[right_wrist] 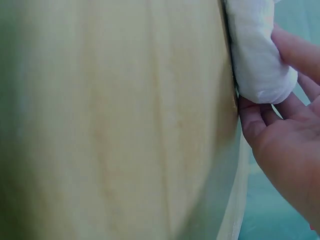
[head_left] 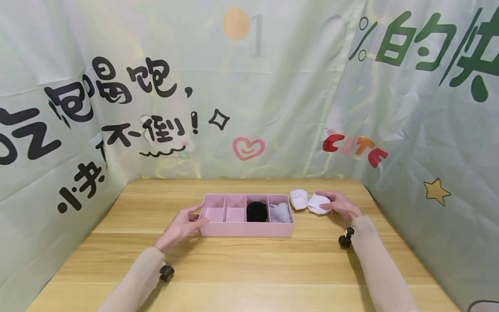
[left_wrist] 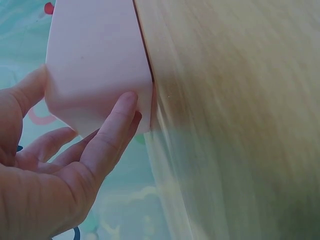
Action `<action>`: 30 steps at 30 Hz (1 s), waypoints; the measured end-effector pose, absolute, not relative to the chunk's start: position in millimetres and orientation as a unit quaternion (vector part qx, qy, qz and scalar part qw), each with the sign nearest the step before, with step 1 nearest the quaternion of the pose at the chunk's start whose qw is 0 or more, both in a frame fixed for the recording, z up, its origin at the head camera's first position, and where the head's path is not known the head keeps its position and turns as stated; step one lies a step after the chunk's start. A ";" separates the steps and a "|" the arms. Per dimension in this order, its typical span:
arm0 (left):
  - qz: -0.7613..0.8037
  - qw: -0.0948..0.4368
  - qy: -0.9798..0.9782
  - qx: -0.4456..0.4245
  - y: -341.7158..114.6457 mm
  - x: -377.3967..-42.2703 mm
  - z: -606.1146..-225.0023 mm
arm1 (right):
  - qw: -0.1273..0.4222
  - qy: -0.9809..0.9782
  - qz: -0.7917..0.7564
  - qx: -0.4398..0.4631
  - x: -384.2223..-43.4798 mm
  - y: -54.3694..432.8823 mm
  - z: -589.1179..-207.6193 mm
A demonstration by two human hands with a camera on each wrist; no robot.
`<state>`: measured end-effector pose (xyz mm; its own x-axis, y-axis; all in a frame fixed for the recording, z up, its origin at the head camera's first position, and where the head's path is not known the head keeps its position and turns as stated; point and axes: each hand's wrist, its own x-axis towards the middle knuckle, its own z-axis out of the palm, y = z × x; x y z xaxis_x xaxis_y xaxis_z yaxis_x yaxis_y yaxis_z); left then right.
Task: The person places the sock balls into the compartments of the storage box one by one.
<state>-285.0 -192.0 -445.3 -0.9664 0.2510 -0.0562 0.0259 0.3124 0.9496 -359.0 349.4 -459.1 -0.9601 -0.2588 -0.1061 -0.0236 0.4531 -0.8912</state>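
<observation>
A pink box (head_left: 246, 229) with compartments in a row sits on the table. My left hand (head_left: 181, 225) holds its left end; in the left wrist view the fingers (left_wrist: 107, 135) and thumb spread around the box's end wall (left_wrist: 97, 60). The two left compartments look empty. A black rolled sock (head_left: 257, 212) fills the third, and a grey rolled sock (head_left: 280, 212) lies in the rightmost. To the right of the box, my right hand (head_left: 342, 205) grips a white folded sock (head_left: 317, 204), thumb on top, fingertips low at its end. The sock (right_wrist: 260, 55) rests on the table.
Another white folded sock (head_left: 299, 199) lies between the box and the held one. The wooden table (head_left: 249, 273) runs back to a printed fabric curtain (head_left: 273, 95), which also hangs at both sides. Small black cameras (head_left: 166, 273) are worn at the wrists.
</observation>
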 end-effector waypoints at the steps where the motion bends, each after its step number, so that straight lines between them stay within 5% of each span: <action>1: 0.582 0.099 0.802 0.086 -191.9 -285.3 -445.6 | 0.114 0.842 -0.521 -0.080 -358.1 349.1 -459.0; 30: 0.578 0.097 0.805 0.090 -191.4 -283.8 -441.7 | 0.040 0.810 -0.581 -0.070 -348.4 334.3 -421.2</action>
